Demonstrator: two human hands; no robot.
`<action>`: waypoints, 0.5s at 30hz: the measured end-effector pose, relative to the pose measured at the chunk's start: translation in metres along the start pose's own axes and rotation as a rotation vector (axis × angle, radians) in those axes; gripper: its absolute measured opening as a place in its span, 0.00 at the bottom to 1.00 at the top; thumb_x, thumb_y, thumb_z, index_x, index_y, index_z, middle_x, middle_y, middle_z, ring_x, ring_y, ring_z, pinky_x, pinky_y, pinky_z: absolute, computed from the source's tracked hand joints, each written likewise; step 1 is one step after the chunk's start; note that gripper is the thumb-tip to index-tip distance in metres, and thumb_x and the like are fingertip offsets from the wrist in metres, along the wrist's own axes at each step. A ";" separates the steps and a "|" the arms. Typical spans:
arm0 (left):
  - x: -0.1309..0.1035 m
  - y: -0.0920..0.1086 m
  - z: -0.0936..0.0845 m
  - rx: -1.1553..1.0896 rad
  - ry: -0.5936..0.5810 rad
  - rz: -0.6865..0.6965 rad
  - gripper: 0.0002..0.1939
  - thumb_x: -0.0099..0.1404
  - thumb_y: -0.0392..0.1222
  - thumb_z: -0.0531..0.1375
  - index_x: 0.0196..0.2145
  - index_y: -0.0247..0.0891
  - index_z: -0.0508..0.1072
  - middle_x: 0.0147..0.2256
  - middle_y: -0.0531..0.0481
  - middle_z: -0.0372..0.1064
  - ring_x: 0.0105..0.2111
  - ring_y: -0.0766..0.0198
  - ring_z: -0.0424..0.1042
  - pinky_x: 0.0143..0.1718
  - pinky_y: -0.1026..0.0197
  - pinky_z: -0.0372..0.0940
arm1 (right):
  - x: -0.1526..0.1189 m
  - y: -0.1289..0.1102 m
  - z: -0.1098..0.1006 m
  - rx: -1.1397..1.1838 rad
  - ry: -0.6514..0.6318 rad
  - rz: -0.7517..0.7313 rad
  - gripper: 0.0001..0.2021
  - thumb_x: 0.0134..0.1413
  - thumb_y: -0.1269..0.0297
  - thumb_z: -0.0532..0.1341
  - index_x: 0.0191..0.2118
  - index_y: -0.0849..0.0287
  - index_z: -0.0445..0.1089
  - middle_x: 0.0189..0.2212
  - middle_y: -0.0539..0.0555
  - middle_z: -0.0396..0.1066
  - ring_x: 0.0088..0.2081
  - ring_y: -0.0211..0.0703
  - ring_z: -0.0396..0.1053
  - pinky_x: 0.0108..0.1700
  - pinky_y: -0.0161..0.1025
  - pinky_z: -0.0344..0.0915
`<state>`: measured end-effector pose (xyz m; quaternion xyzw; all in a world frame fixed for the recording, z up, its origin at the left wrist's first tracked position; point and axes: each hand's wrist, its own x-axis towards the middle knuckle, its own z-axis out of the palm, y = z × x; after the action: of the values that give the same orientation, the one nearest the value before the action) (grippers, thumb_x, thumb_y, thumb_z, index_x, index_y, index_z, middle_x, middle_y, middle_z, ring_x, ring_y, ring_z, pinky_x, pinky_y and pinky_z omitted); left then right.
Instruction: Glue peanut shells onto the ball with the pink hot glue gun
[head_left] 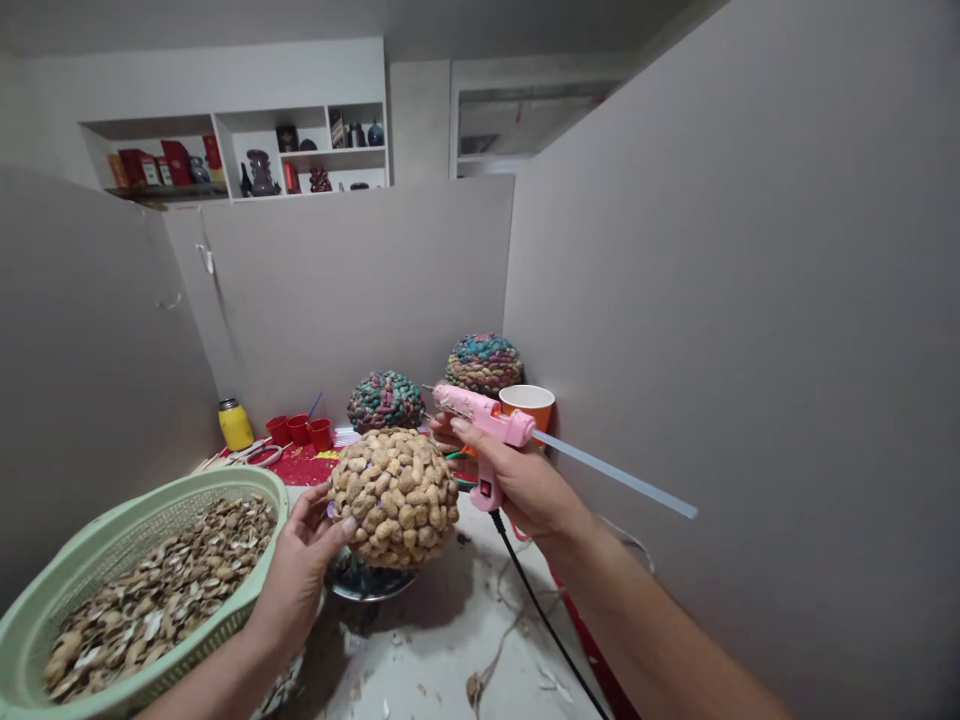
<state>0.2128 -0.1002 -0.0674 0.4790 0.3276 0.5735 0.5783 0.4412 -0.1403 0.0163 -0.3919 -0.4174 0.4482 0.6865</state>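
Note:
A ball covered in peanut shells (396,498) stands above a shiny metal dish (371,582) near the middle of the table. My left hand (307,548) grips its left side, thumb on the front and fingers round behind. My right hand (517,475) is wrapped round a pink glue gun (480,412), just right of the ball. The gun's nozzle points up and left, and a long clear glue stick (622,475) juts from its rear. A black cord hangs from the handle.
A green basket (259,480) of shells fills the left. Behind are two colourful balls (386,400) (484,362), an orange cup (529,400), red cups (298,430) and a yellow jar (235,425). Grey panels (345,280) enclose the table; scraps lie in front.

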 end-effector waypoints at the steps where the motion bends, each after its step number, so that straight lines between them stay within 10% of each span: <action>1: 0.001 0.001 0.000 -0.029 0.010 -0.029 0.25 0.52 0.39 0.73 0.46 0.42 0.72 0.50 0.47 0.74 0.55 0.55 0.70 0.53 0.61 0.67 | 0.000 -0.002 -0.001 0.002 0.001 0.001 0.23 0.35 0.50 0.75 0.37 0.58 0.78 0.40 0.57 0.78 0.46 0.52 0.73 0.35 0.36 0.69; 15: 0.000 0.035 0.013 -0.461 -0.053 -0.324 0.19 0.64 0.34 0.61 0.53 0.35 0.69 0.41 0.43 0.79 0.40 0.56 0.79 0.46 0.53 0.74 | 0.013 -0.018 -0.022 0.168 0.167 -0.136 0.22 0.32 0.57 0.76 0.37 0.58 0.77 0.37 0.56 0.79 0.49 0.57 0.74 0.33 0.36 0.72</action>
<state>0.2123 -0.1063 -0.0303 0.2911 0.2454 0.5202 0.7645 0.4701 -0.1371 0.0274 -0.3399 -0.3454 0.3995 0.7782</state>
